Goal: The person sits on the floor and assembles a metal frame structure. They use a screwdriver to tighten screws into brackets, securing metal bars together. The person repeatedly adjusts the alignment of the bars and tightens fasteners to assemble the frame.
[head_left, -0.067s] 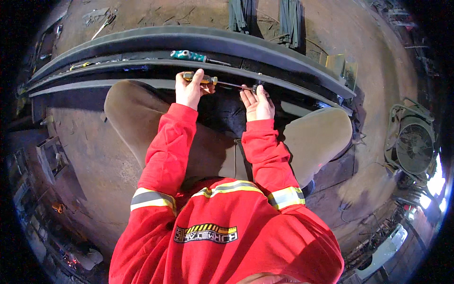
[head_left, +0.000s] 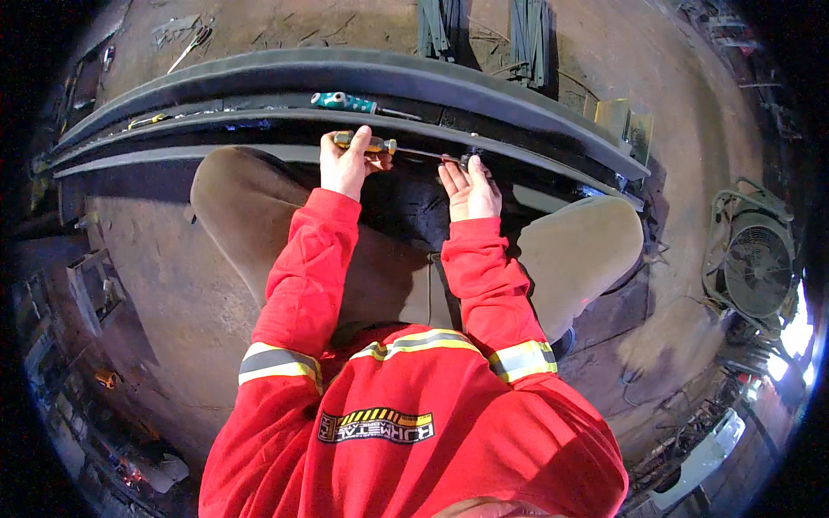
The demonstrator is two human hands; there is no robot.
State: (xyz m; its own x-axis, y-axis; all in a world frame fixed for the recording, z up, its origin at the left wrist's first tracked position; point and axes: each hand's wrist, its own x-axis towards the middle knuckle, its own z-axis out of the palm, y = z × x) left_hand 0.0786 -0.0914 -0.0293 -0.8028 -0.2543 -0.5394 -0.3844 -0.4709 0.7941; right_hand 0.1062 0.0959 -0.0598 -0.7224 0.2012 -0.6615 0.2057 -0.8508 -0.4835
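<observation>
A screwdriver (head_left: 380,145) with an orange-and-black handle lies level across the long dark metal beam (head_left: 259,116), just above the centre of the view, its thin shaft running toward three o'clock. The left hand (head_left: 344,164) is closed around the handle, fingers curled over the top. At the shaft's far end the right hand (head_left: 471,186) rests palm-down with fingers loosely spread against the beam, its fingertips (head_left: 458,166) touching a small dark fitting (head_left: 471,158) where the tip meets the metal; whether it pinches anything there cannot be told. Both arms wear red sleeves (head_left: 302,268) with grey-and-yellow reflective bands, and the person sits close to the beam with tan-trousered knees (head_left: 242,198) spread to nine and three o'clock of the hands. At twelve o'clock from the left hand, a second screwdriver (head_left: 344,102) with a teal handle lies in the beam's channel. The beam curves from the nine o'clock rim to about two o'clock. Beyond it, at twelve o'clock, two bundles of dark metal strips (head_left: 484,30) lie on the dirty concrete floor (head_left: 155,259). At three o'clock, well apart from the work, a caged fan (head_left: 756,263) stands near the rim. Small tools (head_left: 190,43) lie on the floor at eleven o'clock.
</observation>
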